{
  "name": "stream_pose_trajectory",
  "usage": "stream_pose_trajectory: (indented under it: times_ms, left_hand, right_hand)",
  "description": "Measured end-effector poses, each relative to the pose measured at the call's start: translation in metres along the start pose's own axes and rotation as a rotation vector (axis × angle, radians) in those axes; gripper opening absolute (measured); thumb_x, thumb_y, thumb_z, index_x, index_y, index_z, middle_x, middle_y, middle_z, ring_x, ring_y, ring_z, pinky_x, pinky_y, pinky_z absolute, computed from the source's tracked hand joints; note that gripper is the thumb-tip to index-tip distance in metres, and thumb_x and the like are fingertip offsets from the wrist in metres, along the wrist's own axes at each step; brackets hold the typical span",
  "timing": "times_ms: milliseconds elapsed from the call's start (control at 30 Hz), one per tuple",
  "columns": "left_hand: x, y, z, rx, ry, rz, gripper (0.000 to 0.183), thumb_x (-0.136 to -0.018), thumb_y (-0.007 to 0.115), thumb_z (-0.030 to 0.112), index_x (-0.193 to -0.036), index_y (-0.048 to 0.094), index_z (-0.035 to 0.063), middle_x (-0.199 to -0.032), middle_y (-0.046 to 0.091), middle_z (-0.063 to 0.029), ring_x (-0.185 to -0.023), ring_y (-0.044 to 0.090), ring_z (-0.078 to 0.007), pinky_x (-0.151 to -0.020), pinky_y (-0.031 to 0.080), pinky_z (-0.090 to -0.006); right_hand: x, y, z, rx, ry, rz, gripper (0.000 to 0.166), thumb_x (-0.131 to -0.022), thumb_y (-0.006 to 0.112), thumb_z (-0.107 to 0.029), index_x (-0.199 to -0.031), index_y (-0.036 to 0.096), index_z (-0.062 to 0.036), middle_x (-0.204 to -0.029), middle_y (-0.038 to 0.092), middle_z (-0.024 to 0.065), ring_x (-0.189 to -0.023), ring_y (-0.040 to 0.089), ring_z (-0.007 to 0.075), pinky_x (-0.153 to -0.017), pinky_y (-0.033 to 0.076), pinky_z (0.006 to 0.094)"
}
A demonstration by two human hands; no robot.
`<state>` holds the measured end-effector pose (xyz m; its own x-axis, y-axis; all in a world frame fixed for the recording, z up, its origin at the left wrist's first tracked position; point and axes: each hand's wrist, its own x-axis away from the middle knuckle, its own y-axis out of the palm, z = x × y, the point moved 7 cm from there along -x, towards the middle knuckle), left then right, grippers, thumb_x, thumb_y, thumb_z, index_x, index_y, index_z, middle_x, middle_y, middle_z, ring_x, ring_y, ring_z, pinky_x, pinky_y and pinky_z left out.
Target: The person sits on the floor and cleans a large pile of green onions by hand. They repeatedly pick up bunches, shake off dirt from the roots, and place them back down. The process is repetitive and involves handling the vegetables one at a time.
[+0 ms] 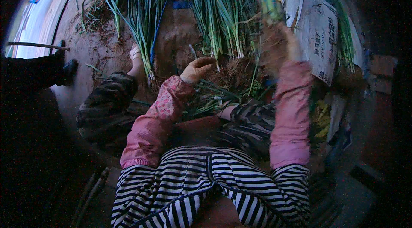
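Green onions with long green leaves, white stems and brown roots (pixel 236 67) lie in a row before me. My left hand (pixel 198 69), gloved and below a pink sleeve cover, is at the near end of one stem (pixel 218 62); whether its fingers grip it cannot be told. My right hand (pixel 289 39) is blurred by motion at the right, beside a bunch of green onions (pixel 269 2) with a mass of roots, which it seems to hold. Another bunch (pixel 146 47) lies left of my left hand, its roots towards me.
A white printed carton (pixel 317 28) stands right of my right hand, with more green onions (pixel 346 35) beyond it. Loose leaves (pixel 209 102) lie near my legs. At the left are a few onions (pixel 117 19) on the soil and a person's dark shoe (pixel 70 72).
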<state>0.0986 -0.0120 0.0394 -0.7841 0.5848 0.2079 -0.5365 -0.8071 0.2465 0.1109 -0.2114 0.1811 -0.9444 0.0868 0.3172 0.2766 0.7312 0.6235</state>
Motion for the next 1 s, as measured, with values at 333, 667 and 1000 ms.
stream_pose_trajectory:
  times_ms: [333, 667, 1000]
  left_hand:
    - [0.008, 0.015, -0.110, 0.278, -0.129, -0.202, 0.029, -0.077, 0.046, 0.012, -0.105, 0.045, 0.0019, -0.101, 0.048, -0.0058, -0.092, 0.046, -0.0138, -0.078, 0.037, -0.0248]
    - [0.031, 0.032, -0.073, 0.705, -0.335, -0.025, 0.036, -0.069, 0.054, 0.001, -0.103, 0.042, 0.0032, -0.090, 0.054, -0.0082, -0.075, 0.053, -0.0177, -0.062, 0.045, -0.0283]
    - [0.043, 0.042, -0.041, 0.736, -0.379, -0.004, 0.027, -0.074, 0.047, 0.007, -0.100, 0.044, 0.0021, -0.086, 0.054, -0.0082, -0.071, 0.053, -0.0168, -0.061, 0.045, -0.0282]
  right_hand:
    - [0.019, -0.121, 0.151, 1.818, 0.071, 0.312, 0.022, -0.069, 0.051, -0.015, -0.088, 0.054, -0.0027, -0.085, 0.056, 0.0122, -0.080, 0.053, 0.0229, -0.070, 0.041, 0.0297]
    - [-0.041, -0.146, 0.186, 0.958, 0.045, 0.388, 0.038, -0.072, 0.053, -0.011, -0.106, 0.039, 0.0004, -0.086, 0.051, 0.0070, -0.069, 0.050, 0.0130, -0.060, 0.043, 0.0239]
    - [-0.049, -0.152, 0.179, 0.265, 0.094, 0.437, 0.044, -0.070, 0.054, -0.006, -0.111, 0.038, -0.0077, -0.091, 0.049, 0.0045, -0.078, 0.049, 0.0159, -0.065, 0.040, 0.0282]
